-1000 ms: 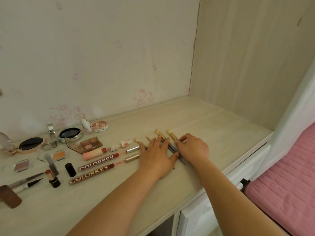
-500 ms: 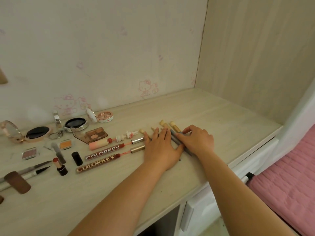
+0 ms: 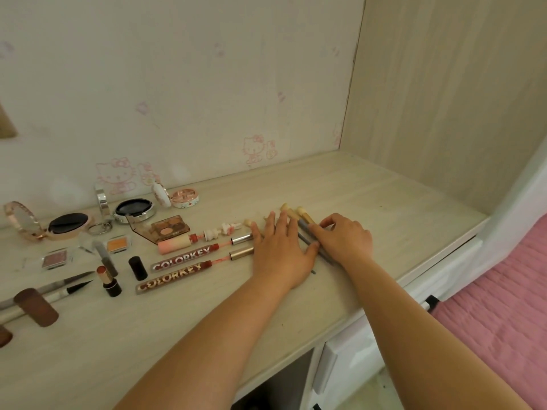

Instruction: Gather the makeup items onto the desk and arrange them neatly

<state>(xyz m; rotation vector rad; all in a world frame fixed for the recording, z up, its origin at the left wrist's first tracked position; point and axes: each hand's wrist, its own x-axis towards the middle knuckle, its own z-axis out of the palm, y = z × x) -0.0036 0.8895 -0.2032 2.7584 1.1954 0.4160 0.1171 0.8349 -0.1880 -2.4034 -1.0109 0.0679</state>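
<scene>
- Left hand [image 3: 281,253] lying flat, fingers straight, over brushes [image 3: 302,216] near desk's [image 3: 384,208] front edge.
- Right hand [image 3: 343,241] curling, pinching their handles.

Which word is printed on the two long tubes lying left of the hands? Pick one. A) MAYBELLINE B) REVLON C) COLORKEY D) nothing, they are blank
C: both tubes lying side by side on the desk, just left of the left hand, show COLORKEY in pale letters on their dark red bodies.
</scene>
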